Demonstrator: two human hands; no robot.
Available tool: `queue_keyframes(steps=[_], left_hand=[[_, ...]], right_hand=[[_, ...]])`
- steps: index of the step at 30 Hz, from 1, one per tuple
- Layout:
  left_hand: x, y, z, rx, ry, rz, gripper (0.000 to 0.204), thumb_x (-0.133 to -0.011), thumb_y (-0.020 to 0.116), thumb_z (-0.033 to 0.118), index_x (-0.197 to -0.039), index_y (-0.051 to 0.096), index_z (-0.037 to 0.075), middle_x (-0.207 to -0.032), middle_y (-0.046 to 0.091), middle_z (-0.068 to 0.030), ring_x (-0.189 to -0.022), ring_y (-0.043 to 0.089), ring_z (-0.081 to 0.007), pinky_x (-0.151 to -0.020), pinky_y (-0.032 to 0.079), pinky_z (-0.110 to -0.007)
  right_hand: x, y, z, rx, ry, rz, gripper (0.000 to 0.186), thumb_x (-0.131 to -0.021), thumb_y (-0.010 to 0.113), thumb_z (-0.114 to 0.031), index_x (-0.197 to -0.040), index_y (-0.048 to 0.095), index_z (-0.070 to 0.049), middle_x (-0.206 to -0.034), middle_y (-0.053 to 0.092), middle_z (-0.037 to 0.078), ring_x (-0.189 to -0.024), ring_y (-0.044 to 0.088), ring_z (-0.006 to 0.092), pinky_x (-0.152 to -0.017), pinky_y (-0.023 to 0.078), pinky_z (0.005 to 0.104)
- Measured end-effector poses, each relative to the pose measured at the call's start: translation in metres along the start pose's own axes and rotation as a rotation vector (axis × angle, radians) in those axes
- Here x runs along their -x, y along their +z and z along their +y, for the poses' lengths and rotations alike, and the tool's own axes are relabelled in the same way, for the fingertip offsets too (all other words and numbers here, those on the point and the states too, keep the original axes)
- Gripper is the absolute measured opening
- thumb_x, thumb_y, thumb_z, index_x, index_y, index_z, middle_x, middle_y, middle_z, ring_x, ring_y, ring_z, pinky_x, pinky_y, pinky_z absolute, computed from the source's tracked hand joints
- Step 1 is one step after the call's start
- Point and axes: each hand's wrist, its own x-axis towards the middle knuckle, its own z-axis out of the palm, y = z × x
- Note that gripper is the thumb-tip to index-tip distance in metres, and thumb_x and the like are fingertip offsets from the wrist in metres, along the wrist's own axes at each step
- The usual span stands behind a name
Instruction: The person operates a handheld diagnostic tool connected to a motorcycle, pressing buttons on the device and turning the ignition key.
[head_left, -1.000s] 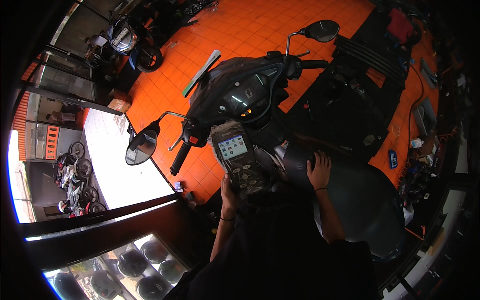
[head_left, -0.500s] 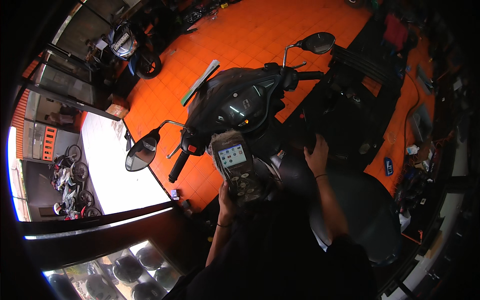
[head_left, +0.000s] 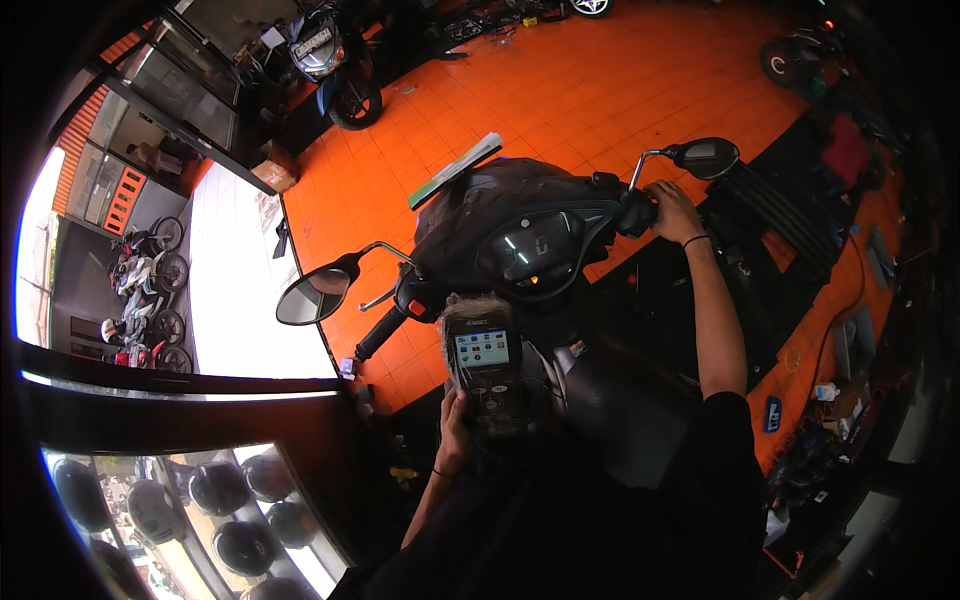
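Note:
My left hand grips the lower left side of a handheld diagnostic scanner. Its lit screen shows rows of small icons, and a clear plastic wrap covers its top. In front of me stands a black scooter with its digital dash lit by a small orange lamp. My right hand is closed round the scooter's right handlebar grip, just below the right mirror; the fingers partly hide the grip. The bare left handlebar grip lies beyond the scanner, near the left mirror.
A paper or booklet rests on the scooter's front. Orange tiles cover the floor. Another scooter stands far left, beside a cardboard box. Helmets fill a display at lower left. A blue bottle lies at right.
My right hand has moved from beside the seat up and forward to the right handlebar grip. The left hand still holds the scanner. The view has shifted, so the scooter appears lower and further right.

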Motion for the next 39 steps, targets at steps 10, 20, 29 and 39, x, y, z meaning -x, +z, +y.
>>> queue_keyframes(steps=[10, 20, 29, 39], left_hand=[[0.009, 0.005, 0.000, -0.715, 0.290, 0.057, 0.042, -0.105, 0.050, 0.019, -0.138, 0.051, -0.008, -0.132, 0.057, -0.0187, -0.119, 0.060, -0.0239, -0.103, 0.049, -0.036], [0.001, -0.003, -0.001, -0.125, -0.026, -0.035, 0.049, -0.111, 0.043, 0.030, -0.143, 0.049, -0.008, -0.140, 0.054, -0.0151, -0.128, 0.054, -0.0197, -0.107, 0.045, -0.034], [0.000, -0.012, -0.004, -0.253, 0.006, -0.042, 0.050, -0.112, 0.042, 0.030, -0.143, 0.048, -0.009, -0.141, 0.051, -0.0161, -0.128, 0.053, -0.0191, -0.107, 0.045, -0.034], [-0.001, 0.018, 0.013, -0.073, -0.022, -0.039, 0.049, -0.108, 0.044, 0.030, -0.139, 0.052, -0.008, -0.131, 0.060, -0.0155, -0.120, 0.060, -0.0199, -0.098, 0.051, -0.034]], right_hand=[[0.013, -0.011, -0.012, 0.032, 0.076, -0.070, 0.038, -0.075, 0.073, -0.009, -0.112, 0.065, -0.004, -0.111, 0.070, 0.015, -0.106, 0.068, 0.0361, -0.092, 0.055, 0.0477], [0.017, 0.012, 0.011, 0.023, -0.147, 0.214, 0.045, -0.077, 0.077, -0.014, -0.119, 0.065, -0.006, -0.120, 0.068, 0.012, -0.116, 0.064, 0.0326, -0.098, 0.053, 0.0458], [0.008, -0.008, -0.006, 0.081, 0.108, -0.184, 0.040, -0.079, 0.072, -0.017, -0.117, 0.064, -0.006, -0.117, 0.069, 0.013, -0.114, 0.065, 0.0339, -0.094, 0.054, 0.0472], [0.022, 0.008, 0.008, -0.015, -0.080, 0.177, 0.040, -0.080, 0.072, -0.015, -0.118, 0.064, -0.005, -0.116, 0.067, 0.012, -0.112, 0.065, 0.0338, -0.095, 0.054, 0.0472]])
